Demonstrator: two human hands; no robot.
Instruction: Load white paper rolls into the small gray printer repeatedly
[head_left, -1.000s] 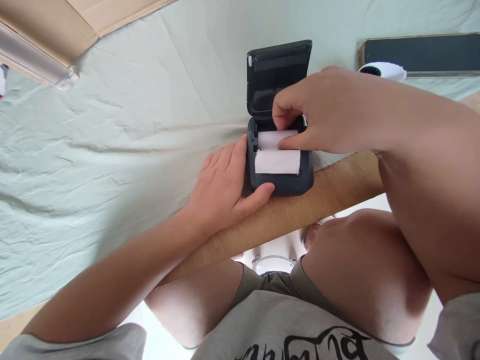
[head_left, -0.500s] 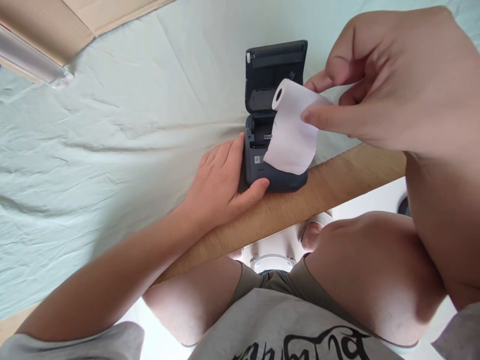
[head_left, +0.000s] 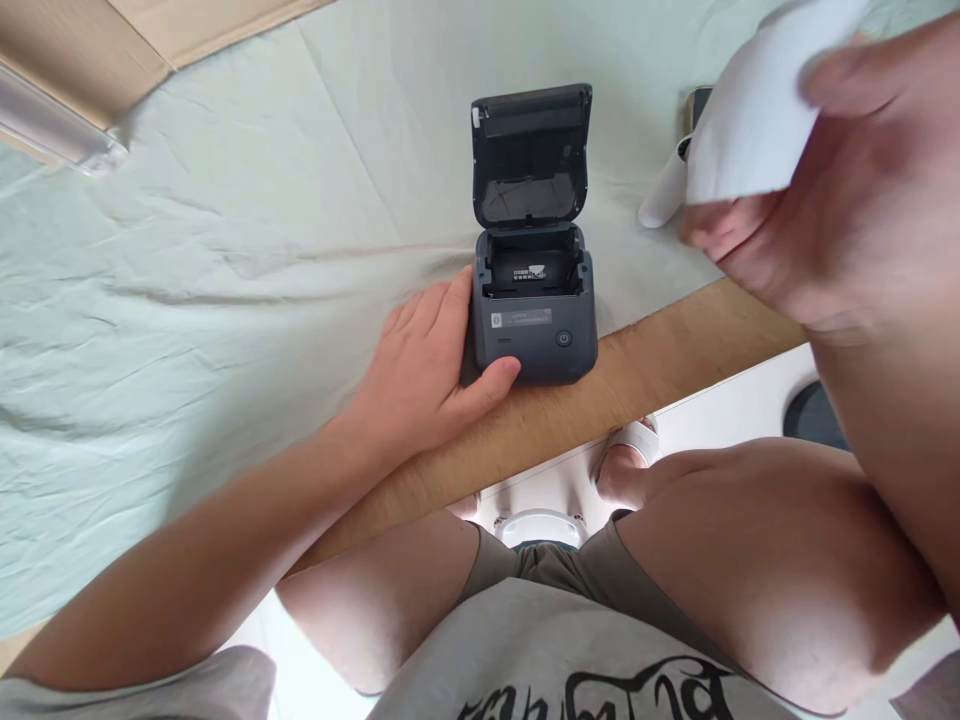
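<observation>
A dark blue portable printer (head_left: 536,350) stands on the table edge with its lid (head_left: 529,155) flipped up. Its paper bay (head_left: 536,268) shows no roll inside. Against its left side lies my left hand (head_left: 431,365), fingers stretched out flat and close together, thumb spread along the front corner and touching the case. My right hand (head_left: 840,170) is at the upper right, off the printer, pinching a white paper roll (head_left: 757,110) with a loose sheet hanging from it. Motion blurs that hand and the paper, and the roll's core is hidden.
Another white roll (head_left: 664,190) lies on the pale green cloth (head_left: 262,250), beside a dark object (head_left: 697,103) partly covered by the paper. Bare wood (head_left: 555,420) runs along the table's front edge. Cardboard and a clear plastic piece (head_left: 64,120) occupy the upper left.
My right hand has carried the paper roll up and right, away from above the printer, uncovering the bay and power button. My left hand keeps its place at the printer.
</observation>
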